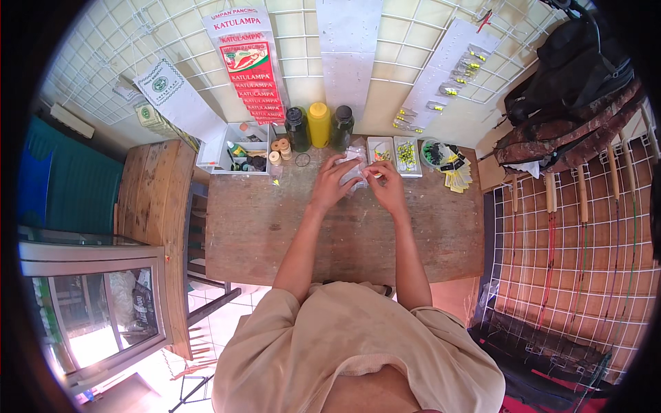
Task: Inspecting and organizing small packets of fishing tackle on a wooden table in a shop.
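At upper centre of frame, our left hand (333, 182) lies palm-down over clear plastic bags (355, 153), fingers angled right; our right hand (387, 187) sits opposite, fingertips bunched at their edge. We can't tell if either grip is closed. Forearms (301, 249) converge upward.

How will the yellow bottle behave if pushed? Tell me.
The yellow bottle looks tall and narrow, so it may tip if pushed high up. Its rounded body would probably roll once down. Dark bottles close on both sides might limit sideways toppling.
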Motion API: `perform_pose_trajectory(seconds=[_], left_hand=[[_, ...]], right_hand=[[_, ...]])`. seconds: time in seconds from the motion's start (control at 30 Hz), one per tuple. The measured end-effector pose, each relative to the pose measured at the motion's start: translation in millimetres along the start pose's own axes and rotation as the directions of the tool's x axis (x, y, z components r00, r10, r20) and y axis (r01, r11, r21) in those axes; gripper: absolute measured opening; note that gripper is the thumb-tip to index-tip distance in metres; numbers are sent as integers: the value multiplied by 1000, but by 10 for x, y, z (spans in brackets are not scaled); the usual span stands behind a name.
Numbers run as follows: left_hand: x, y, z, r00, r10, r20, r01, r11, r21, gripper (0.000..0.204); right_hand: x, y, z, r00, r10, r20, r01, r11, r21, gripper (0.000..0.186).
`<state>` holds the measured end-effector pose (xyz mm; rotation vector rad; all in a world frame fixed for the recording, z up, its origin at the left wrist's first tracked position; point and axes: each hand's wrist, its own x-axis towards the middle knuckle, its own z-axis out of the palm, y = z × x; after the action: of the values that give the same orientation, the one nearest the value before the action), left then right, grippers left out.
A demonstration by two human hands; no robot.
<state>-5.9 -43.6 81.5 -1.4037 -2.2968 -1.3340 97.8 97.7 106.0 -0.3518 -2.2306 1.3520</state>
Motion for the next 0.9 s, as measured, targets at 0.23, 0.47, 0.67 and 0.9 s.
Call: perform_pose_trajectory(seconds=[0.23,0.47,0.67,0.9], left_hand=[[36,53,-4,1000,1,-6,-1,999,-51,45],[114,132,-15,996,77,-40,-77,997,20,49],[76,42,16,997,44,-56,-46,998,-37,40],[37,70,24,996,-67,-63,61,993,-98,38]], right_hand=[[-3,53,-60,989,-67,135,73,997,-41,32],[4,-51,-34,989,-40,145,59,990,-129,33],[8,-70,-48,986,-106,125,138,948,-287,30],[2,-168,-51,966,-214,147,253,907,-337,31]])
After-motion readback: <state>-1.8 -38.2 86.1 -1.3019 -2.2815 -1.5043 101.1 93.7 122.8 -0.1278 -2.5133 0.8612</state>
